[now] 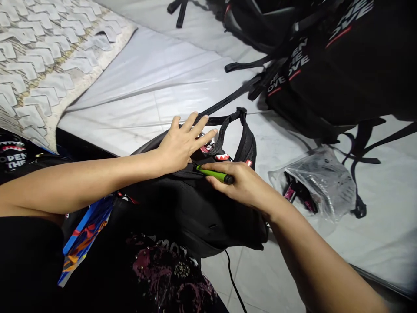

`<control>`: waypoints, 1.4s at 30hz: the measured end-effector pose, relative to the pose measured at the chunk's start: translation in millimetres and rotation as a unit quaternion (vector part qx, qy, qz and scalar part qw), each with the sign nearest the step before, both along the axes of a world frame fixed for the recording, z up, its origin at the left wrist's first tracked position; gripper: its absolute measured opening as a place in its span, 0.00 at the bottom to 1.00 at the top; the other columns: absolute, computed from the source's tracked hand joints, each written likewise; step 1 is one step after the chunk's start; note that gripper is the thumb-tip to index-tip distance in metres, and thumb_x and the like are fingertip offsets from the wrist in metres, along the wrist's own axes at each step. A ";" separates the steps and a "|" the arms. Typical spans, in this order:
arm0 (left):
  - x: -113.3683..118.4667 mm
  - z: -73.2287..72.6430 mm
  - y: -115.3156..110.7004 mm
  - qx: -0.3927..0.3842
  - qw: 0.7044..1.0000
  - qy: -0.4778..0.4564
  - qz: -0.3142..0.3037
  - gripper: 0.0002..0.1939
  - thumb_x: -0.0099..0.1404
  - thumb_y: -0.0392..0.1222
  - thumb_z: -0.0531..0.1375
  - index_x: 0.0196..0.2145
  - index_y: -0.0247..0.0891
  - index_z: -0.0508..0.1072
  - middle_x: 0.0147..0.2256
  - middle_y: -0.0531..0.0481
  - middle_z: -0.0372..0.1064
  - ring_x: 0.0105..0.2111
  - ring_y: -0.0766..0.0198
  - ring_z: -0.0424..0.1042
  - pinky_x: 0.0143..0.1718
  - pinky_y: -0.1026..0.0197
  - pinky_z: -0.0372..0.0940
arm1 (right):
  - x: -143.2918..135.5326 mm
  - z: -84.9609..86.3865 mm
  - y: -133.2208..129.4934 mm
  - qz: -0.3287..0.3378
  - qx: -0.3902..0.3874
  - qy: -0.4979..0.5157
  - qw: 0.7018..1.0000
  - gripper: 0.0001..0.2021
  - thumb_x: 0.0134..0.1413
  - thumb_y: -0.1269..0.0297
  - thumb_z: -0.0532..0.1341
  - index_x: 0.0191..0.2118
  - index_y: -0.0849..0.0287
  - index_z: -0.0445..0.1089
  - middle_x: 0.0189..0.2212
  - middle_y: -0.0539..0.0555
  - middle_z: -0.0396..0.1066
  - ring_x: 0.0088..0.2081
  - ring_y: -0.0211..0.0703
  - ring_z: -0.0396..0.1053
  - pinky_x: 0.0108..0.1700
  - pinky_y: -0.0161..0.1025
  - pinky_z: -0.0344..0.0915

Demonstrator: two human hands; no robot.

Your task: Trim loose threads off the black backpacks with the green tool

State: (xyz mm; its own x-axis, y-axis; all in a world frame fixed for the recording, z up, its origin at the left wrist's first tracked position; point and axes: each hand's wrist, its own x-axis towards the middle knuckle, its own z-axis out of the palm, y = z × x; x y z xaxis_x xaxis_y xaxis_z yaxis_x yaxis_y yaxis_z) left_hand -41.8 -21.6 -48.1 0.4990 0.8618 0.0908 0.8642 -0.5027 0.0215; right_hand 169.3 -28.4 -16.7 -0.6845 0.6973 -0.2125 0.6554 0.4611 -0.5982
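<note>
A black backpack lies in front of me, with straps and a shark-teeth print near its top. My left hand rests on the upper part of the backpack, palm down and fingers spread apart. My right hand grips a slim tool with a bright green handle and a black end. The tool points left toward the backpack's fabric beside my left wrist. Its working tip is too small to make out, so I cannot tell its exact kind.
More black backpacks with white lettering are at the upper right. A clear plastic bag with dark and pink items lies on the white sheet. A patterned rug is at the upper left. A black cord hangs below.
</note>
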 end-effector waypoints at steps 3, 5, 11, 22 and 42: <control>3.2 0.2 -0.3 -0.021 1.000 0.008 0.020 0.48 0.58 0.44 0.69 0.69 0.43 0.50 0.71 0.36 0.42 0.65 0.39 0.50 0.55 0.41 0.57 | -0.7 0.8 -4.9 0.014 0.047 -0.016 0.999 0.15 0.61 0.69 0.61 0.52 0.55 0.76 0.47 0.53 0.79 0.47 0.50 0.77 0.51 0.47 0.74; 4.9 1.4 0.5 -0.034 0.999 0.002 0.022 0.47 0.58 0.43 0.69 0.69 0.44 0.51 0.71 0.37 0.42 0.63 0.40 0.52 0.54 0.42 0.58 | -1.6 -0.4 -8.6 0.012 0.070 -0.012 0.997 0.14 0.61 0.69 0.61 0.51 0.56 0.76 0.46 0.54 0.79 0.47 0.50 0.77 0.49 0.47 0.75; 4.8 4.0 4.2 -0.081 0.996 -0.034 0.025 0.47 0.57 0.38 0.68 0.69 0.47 0.51 0.71 0.39 0.41 0.63 0.37 0.51 0.57 0.38 0.53 | -6.6 -7.1 -7.3 0.023 0.075 0.014 0.997 0.14 0.60 0.70 0.62 0.50 0.58 0.76 0.43 0.55 0.80 0.43 0.49 0.78 0.48 0.45 0.75; 2.9 3.6 6.5 -0.088 0.996 -0.024 0.010 0.46 0.57 0.37 0.68 0.68 0.44 0.51 0.70 0.38 0.43 0.62 0.39 0.52 0.58 0.41 0.53 | -15.7 4.8 4.6 0.087 0.052 -0.034 0.994 0.18 0.58 0.75 0.63 0.53 0.56 0.76 0.48 0.54 0.79 0.46 0.51 0.78 0.51 0.48 0.75; 0.1 -3.9 7.1 -0.089 0.994 -0.068 0.012 0.45 0.58 0.46 0.68 0.67 0.48 0.52 0.68 0.43 0.45 0.62 0.36 0.51 0.60 0.39 0.49 | -22.3 10.6 1.8 0.051 0.079 -0.110 0.989 0.16 0.57 0.71 0.64 0.51 0.54 0.78 0.44 0.53 0.80 0.42 0.53 0.80 0.42 0.46 0.76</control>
